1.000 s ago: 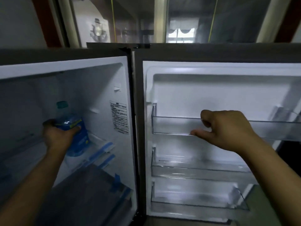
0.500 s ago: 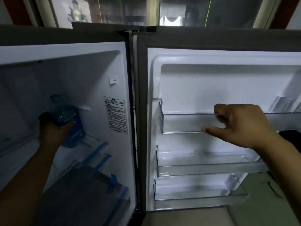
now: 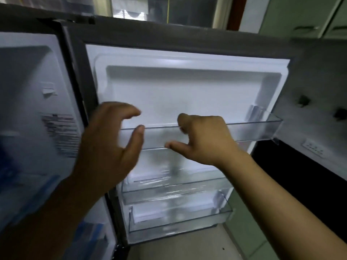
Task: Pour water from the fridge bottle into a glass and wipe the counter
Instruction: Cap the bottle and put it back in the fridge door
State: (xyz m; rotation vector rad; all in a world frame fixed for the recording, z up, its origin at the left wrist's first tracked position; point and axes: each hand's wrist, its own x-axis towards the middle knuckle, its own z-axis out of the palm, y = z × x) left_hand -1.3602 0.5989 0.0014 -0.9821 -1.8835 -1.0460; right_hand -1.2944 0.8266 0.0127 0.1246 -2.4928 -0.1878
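The fridge stands open, with its white interior (image 3: 28, 87) at the left and the inside of its door (image 3: 187, 87) ahead. My left hand (image 3: 110, 145) is out in front of the door's hinge edge, fingers spread and empty. My right hand (image 3: 202, 139) grips the clear top door shelf (image 3: 253, 130), fingers curled over its rim and thumb along its lower edge. The water bottle cannot be made out; only blurred blue patches show low in the interior. No glass or cloth is in view.
Two more clear door shelves sit below, a middle one (image 3: 169, 190) and a bottom one (image 3: 178, 222), both holding nothing. A dark counter (image 3: 300, 166) with a wall socket (image 3: 312, 148) lies to the right, and green cabinets (image 3: 281, 15) above it.
My left hand has let go of the blue bottle and come out of the fridge to the right, now open. The view has swung right toward the door. My right hand stays on the shelf.
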